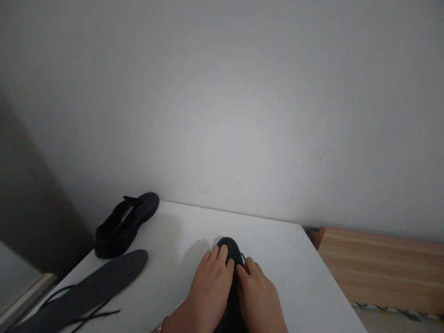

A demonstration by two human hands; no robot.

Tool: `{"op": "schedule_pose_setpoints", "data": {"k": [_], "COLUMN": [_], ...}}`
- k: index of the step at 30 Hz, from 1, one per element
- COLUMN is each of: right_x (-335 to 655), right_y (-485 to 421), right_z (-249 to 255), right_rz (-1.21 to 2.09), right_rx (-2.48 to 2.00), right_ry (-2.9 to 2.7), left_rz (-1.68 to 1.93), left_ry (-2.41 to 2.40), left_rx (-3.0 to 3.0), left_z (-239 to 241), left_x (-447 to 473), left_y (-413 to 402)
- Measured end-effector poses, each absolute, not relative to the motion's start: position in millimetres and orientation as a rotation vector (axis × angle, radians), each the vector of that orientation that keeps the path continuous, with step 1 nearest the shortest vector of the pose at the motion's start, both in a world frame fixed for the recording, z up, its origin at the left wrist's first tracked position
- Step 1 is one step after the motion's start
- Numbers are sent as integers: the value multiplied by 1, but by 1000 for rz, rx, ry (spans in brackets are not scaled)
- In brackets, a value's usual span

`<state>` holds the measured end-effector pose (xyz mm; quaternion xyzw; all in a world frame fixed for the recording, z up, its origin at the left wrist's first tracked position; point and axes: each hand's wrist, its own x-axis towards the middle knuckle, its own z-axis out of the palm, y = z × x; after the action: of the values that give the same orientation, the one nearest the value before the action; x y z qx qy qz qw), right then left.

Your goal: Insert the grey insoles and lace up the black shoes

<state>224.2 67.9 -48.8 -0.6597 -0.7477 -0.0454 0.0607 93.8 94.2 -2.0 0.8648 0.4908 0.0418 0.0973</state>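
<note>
Both hands are on a black shoe whose rounded toe points away from me on the white table. My left hand lies over its left side, fingers bent onto the upper near the toe. Against the right side, my right hand grips with curled fingers, its thumb close to the left one. A bit of dark lace sticks out by the right fingers. My hands cover most of the shoe's middle, and the frame's bottom edge cuts off its heel end.
A second black shoe, without visible laces, stands at the table's far left corner by the wall. Nearer me lie a dark grey insole and loose black laces. Right of the white table is a lower wooden-patterned panel.
</note>
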Motion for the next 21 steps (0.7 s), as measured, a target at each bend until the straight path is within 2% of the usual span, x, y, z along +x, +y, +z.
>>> {"op": "schedule_pose_setpoints", "data": {"k": [9, 21], "right_x": [224, 226], "right_y": [68, 67], "right_z": [-40, -46], "right_rz": [0, -12], "right_rx": [-1970, -1904], "right_ry": [-2236, -2186], "left_rz": [207, 263], "left_ry": [1429, 1445], "left_rx": [2648, 2655], "left_z": [-8, -11], "left_x": [88, 91], "left_y": [103, 108]}}
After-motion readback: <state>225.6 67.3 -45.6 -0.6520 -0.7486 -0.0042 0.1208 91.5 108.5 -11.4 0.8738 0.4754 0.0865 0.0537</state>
